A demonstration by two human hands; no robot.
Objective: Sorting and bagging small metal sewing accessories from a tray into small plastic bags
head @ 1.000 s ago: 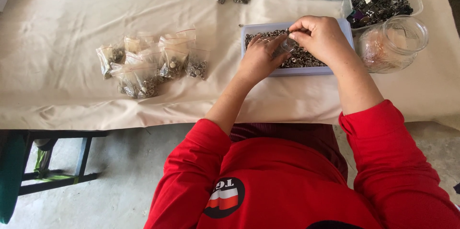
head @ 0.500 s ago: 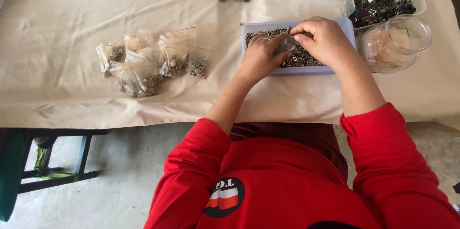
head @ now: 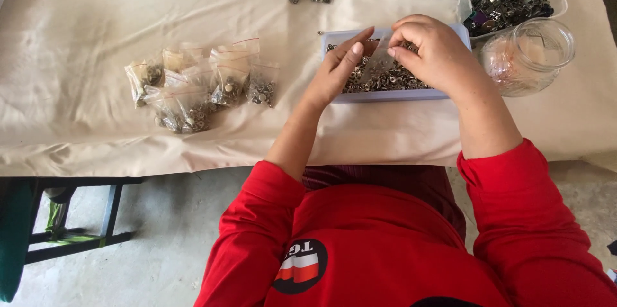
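Both hands meet over the tray (head: 334, 42) of small metal rings: left hand (head: 337, 69) and right hand (head: 434, 53) each pinch the little clear bag (head: 379, 63). A glass jar (head: 530, 56) crowds the right (touching? can't tell); filled bags (head: 199, 85) lie left, with bare cloth (head: 77, 37) beyond.
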